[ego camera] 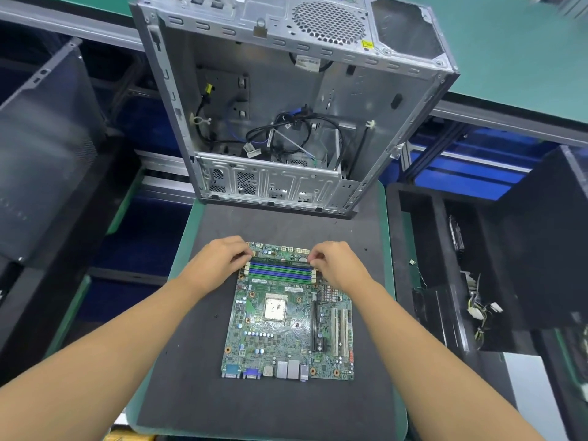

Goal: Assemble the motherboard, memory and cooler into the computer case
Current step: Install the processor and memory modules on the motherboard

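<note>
Head — left hand (219, 261), right hand (337, 265) pinch memory (280, 261) ends.

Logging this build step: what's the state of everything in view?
green motherboard: flat on dark mat.
green memory stick: at farthest slot, both ends held.
silver metal computer case: side open, loose cables inside.
left hand: pinches stick's left end.
right hand: pinches right end.

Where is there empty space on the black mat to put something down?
Bare mat lies between the computer case and the motherboard, and again nearer you, below the board's ports. Crowded: the memory slots, where the left hand and right hand grip a memory stick.
</note>
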